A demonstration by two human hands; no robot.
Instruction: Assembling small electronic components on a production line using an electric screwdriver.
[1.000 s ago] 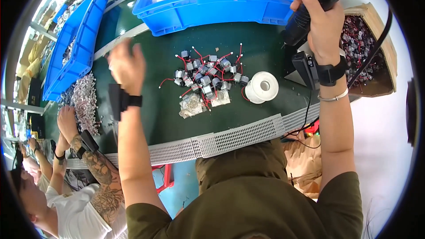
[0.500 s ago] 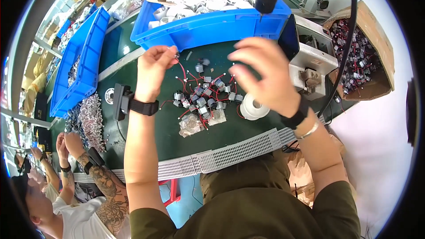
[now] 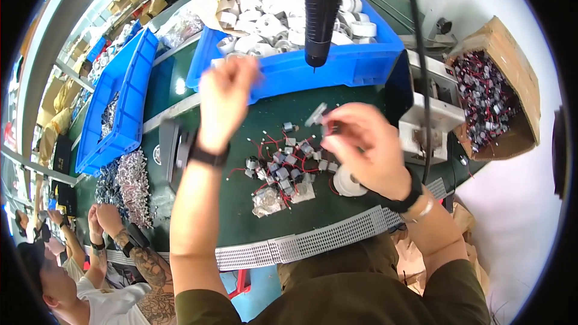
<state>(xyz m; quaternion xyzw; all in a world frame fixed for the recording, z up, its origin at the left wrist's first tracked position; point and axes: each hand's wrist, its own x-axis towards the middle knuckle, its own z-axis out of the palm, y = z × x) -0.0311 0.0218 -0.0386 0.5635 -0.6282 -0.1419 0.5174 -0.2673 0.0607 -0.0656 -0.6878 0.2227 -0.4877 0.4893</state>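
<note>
Above the green desk (image 3: 241, 232), I see the right hand (image 3: 364, 147) pinching a small grey-and-dark part (image 3: 318, 115), blurred, near the far right of the pile of wired grey parts (image 3: 282, 171). Before the blue bin (image 3: 355, 67), the left hand (image 3: 230, 93) is a smear with curled fingers, and I cannot tell whether it holds anything.

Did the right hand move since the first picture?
Yes, the right hand moved left, away from the cardboard box and closer to the pile of parts.
</note>
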